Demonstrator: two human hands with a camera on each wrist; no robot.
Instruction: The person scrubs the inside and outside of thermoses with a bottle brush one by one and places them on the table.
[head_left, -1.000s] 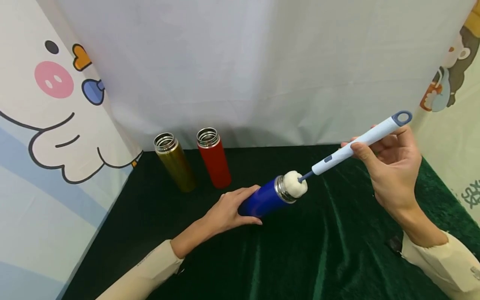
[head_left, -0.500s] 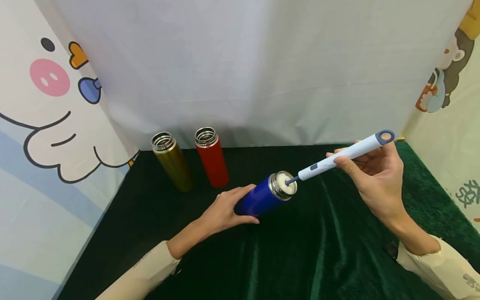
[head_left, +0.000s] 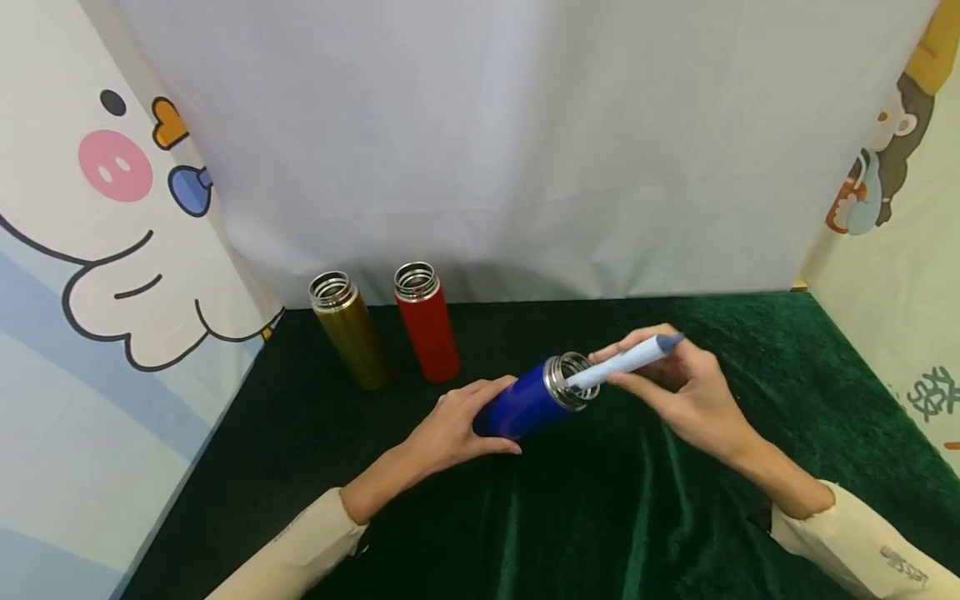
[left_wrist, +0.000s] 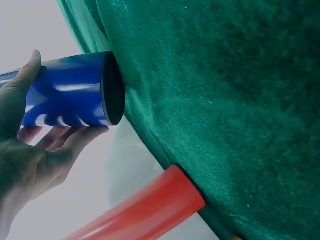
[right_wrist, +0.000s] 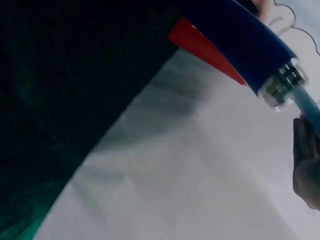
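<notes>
Head view. Blue bottle (head_left: 525, 402): tilted, mouth toward your right side. Left hand (head_left: 453, 425): thumb and fingers spread round the body; a firm hold there should stop it twisting. Right hand (head_left: 690, 400): thumb and fingers pinching a light-blue handle (head_left: 626, 363), its lower end inside the steel neck (head_left: 557, 383), the rest hidden. Best worked in line with the bottle, fingertips clear of the rim. Red bottle (head_left: 429, 337), gold bottle (head_left: 352, 342): upright, side by side, apart.

Left wrist view. Thumb on one flank, fingers on the other; you cannot tell whether the base meets the green cloth.

Right wrist view. Handle at the neck, blurred; right hand partly cropped, pinch unreadable here.
</notes>
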